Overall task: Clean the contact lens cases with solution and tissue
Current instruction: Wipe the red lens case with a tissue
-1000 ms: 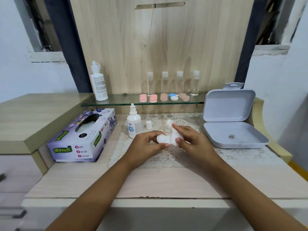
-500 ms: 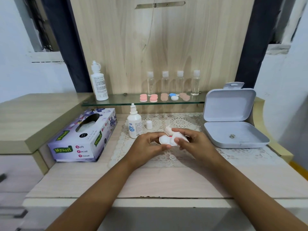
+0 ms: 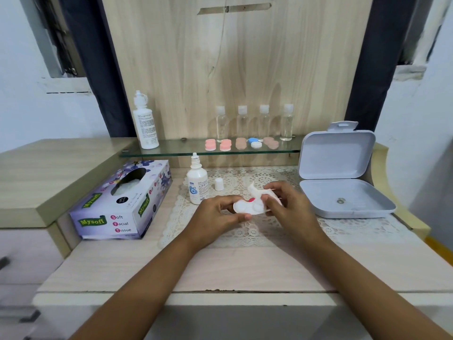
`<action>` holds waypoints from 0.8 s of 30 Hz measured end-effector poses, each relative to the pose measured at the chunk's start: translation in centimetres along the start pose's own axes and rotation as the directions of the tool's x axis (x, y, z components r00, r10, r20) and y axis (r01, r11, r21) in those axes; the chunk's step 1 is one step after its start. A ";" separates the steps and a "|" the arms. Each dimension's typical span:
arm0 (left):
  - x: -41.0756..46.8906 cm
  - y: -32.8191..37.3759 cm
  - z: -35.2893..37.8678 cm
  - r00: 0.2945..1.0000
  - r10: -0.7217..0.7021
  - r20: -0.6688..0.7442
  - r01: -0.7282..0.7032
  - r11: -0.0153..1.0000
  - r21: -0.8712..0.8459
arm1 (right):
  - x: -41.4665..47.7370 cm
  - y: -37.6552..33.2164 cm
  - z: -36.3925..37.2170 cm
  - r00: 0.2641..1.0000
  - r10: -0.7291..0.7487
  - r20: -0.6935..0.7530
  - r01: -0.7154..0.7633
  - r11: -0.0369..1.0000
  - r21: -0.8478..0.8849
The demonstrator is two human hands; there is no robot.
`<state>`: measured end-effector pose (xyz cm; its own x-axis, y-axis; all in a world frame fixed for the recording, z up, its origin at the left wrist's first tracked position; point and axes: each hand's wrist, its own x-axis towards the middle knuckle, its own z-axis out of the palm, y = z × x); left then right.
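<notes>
Left hand [image 3: 215, 215] pinches case [image 3: 244, 207] by its end, just right of the bottle [image 3: 196, 186]. Right hand [image 3: 290, 207] pinches tissue [image 3: 255, 191], pressed into one well. Risks: wet tissue tears, leaving lint; thin grip lets case slip; a stray wrist tips the uncapped bottle.

Box front, brand: "Mysoft" on a green banner, lower left of the tissue box [image 3: 117, 204].
Box front, words: "Soft", "Facial", "Tissue", one per line right of that banner, each initial in a red circle.
Box top: "Mysoft" on two more green banners near the front edge; the round black mark between them is unreadable.
Dropper bottle [image 3: 196, 185]: just right of the box; blue logo, print too small to read.
Tall bottle [image 3: 145, 123]: behind the box; fine print unreadable.
</notes>
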<state>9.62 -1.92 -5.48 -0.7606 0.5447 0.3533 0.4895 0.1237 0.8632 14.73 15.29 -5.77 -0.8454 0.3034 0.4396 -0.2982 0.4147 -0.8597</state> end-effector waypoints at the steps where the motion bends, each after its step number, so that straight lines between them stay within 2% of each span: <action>1: 0.0 -0.1 0.0 1.000 -0.002 -0.016 0.003 1.000 0.012 | -0.1 0.1 0.0 0.996 -0.089 -0.002 0.088 0.988 -0.124; 3: 0.0 -0.2 0.0 1.000 0.010 -0.029 -0.009 0.999 0.050 | -0.2 0.3 0.1 0.960 -0.277 0.031 0.274 0.917 -0.289; 5: 0.0 -0.2 0.0 0.999 0.020 -0.025 -0.018 0.998 0.064 | -0.1 0.8 0.4 0.900 -0.427 0.089 0.429 0.826 -0.365; 9: 0.0 -0.3 0.0 0.999 0.040 -0.029 -0.037 0.994 0.107 | 0.0 1.1 1.0 0.806 -0.576 0.138 0.578 0.713 -0.398; 13: 0.0 -0.2 0.1 0.998 0.058 0.004 -0.058 0.992 0.115 | -0.2 1.1 1.6 0.718 -0.653 0.240 0.688 0.617 -0.382; 19: -0.1 0.0 0.0 0.998 0.054 -0.030 -0.049 0.989 0.139 | 0.3 1.3 1.0 0.726 -0.663 0.181 0.667 0.617 -0.417; 22: -0.1 -0.2 0.0 0.998 0.065 -0.010 -0.064 0.990 0.126 | -0.3 0.9 1.3 0.693 -0.675 0.253 0.710 0.578 -0.403; 24: -0.1 -0.5 -0.2 0.996 0.094 -0.002 -0.092 0.976 0.198 | -0.7 0.7 1.7 0.665 -0.679 0.311 0.738 0.533 -0.413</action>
<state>9.41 -2.17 -5.90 -0.7121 0.5519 0.4340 0.6319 0.2345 0.7387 14.38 13.93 -7.08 -0.4979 -0.3467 0.7949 -0.5998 0.7997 -0.0268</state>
